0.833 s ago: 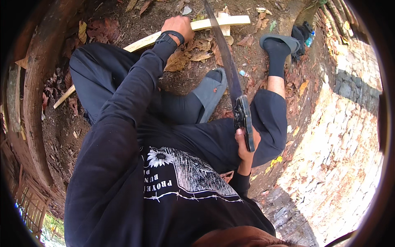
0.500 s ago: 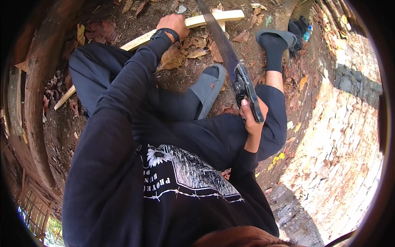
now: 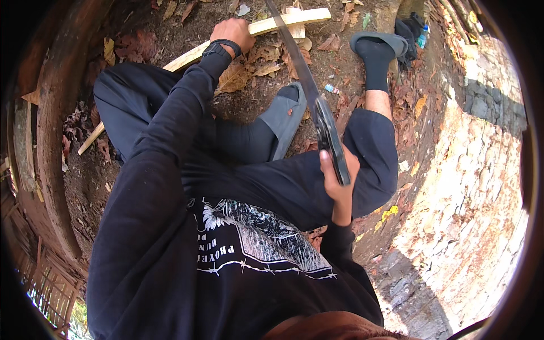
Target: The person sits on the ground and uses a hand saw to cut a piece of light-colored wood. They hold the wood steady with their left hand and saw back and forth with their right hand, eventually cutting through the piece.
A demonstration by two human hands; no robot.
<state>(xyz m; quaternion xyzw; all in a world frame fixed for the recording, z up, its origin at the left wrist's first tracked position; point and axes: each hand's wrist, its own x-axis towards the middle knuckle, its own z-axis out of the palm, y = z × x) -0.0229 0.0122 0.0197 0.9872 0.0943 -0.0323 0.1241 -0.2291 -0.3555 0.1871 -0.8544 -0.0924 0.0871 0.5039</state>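
A long pale strip of wood (image 3: 195,54) lies slantwise in front of me, passing behind my left knee, and its far right end rests over a short wood block (image 3: 296,29). My left hand (image 3: 233,35) is closed around the strip, a little left of that block. In my right hand (image 3: 340,177) is the black handle of a handsaw (image 3: 306,79). The saw's blade crosses the strip between my left hand and the strip's right end. Its tip runs out past the top of the picture.
Dry leaves (image 3: 232,77) litter the dirt around the strip. My sandalled feet (image 3: 290,116) stand to either side of the saw. A thick log (image 3: 48,147) runs along the left. At the far right lie dark cloth (image 3: 407,37) and a bottle (image 3: 422,37).
My right hand has drawn the saw back toward my body, and its handle has turned more edge-on. My left hand and the strip have shifted only slightly in the view.
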